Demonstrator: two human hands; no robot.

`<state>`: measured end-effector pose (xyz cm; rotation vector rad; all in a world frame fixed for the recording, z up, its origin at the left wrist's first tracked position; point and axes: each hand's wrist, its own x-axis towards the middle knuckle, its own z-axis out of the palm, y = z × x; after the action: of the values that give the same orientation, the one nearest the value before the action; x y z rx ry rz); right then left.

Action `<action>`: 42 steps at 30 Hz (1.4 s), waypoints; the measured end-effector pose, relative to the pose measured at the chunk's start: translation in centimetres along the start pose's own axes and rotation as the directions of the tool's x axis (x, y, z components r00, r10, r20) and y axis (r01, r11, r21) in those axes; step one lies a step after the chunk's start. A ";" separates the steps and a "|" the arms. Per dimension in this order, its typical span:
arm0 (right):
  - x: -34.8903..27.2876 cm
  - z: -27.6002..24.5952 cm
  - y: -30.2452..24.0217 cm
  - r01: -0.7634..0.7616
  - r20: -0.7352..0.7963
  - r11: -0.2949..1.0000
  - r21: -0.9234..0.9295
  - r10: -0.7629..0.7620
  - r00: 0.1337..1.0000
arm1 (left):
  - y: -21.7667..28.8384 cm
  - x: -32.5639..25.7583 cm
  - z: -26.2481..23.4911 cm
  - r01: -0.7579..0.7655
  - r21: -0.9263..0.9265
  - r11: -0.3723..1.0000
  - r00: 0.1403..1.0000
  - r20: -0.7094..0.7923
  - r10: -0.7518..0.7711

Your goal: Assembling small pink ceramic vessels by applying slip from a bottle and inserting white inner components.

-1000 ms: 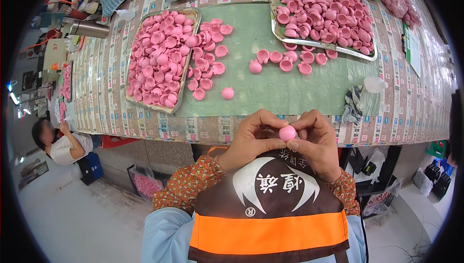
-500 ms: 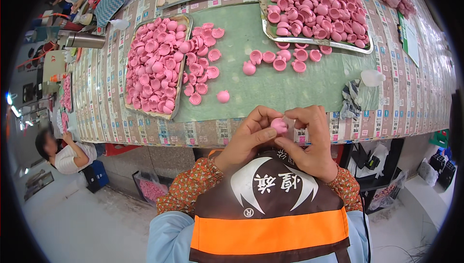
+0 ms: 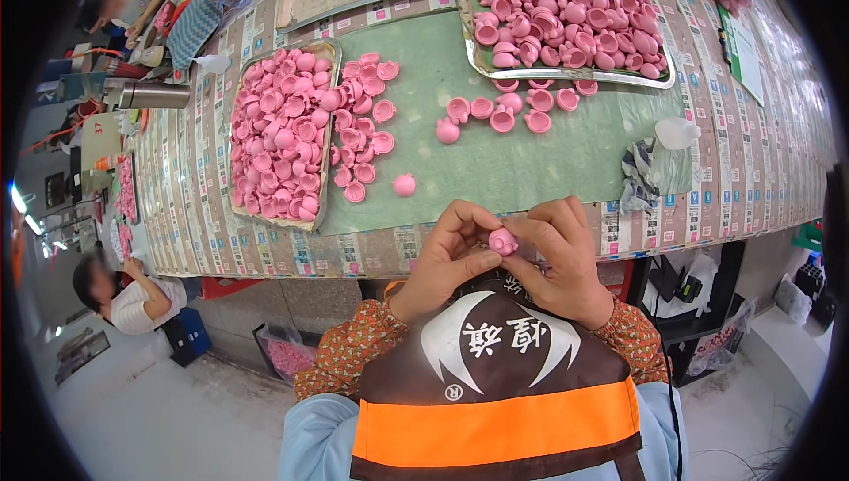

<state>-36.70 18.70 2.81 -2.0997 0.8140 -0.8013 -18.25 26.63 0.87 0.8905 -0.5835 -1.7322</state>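
A small round pink plastic piece [image 3: 503, 241] with little bumps on its surface is pinched between both hands just off the table's near edge. My left hand [image 3: 453, 255] grips its left side with thumb and forefinger. My right hand [image 3: 564, 255] holds its right side, thumb below and fingertips above. Up and left of my hands, one ball-shaped pink piece [image 3: 404, 185] lies alone on the green mat [image 3: 389, 209]. A loose group of pink half shells [image 3: 363, 147] spreads beside the left tray, and another group [image 3: 504, 117] lies below the right tray.
A metal tray [image 3: 326, 182] heaped with pink shells stands left; a larger heaped one [image 3: 566, 77] stands far right. Behind, another tray [image 3: 327, 12] carries one pink piece. A crumpled cloth [image 3: 638, 177] and white bottle [image 3: 677, 133] lie right. Other people [image 3: 141, 300] sit at left.
Both hands have turned the pink piece between the fingertips, so a bumpier side now shows. The whole view has shifted slightly; the trays and loose shells lie as before.
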 end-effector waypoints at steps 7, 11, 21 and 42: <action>-0.5 0.5 0.9 0.144 -0.022 0.987 0.071 -0.142 0.990 | -0.5 -0.1 -0.2 -0.031 0.018 0.999 0.999 0.025 0.030; -0.9 0.7 1.2 0.163 -0.012 0.986 0.041 -0.163 0.987 | -0.8 -0.2 -0.5 -0.006 -0.006 1.000 1.000 0.026 0.006; -0.5 0.5 0.9 0.177 -0.005 0.983 -0.040 -0.177 0.984 | -0.3 -0.3 0.1 0.019 -0.015 1.000 1.000 0.013 -0.018; -1.6 0.7 1.0 -0.195 0.030 0.864 0.465 0.204 0.978 | -0.1 -0.4 0.7 -0.029 -0.012 1.000 1.000 -0.001 0.029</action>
<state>-37.42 19.60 1.16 -1.5549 0.7462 -0.8118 -18.81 26.98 1.29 0.8705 -0.5824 -1.7076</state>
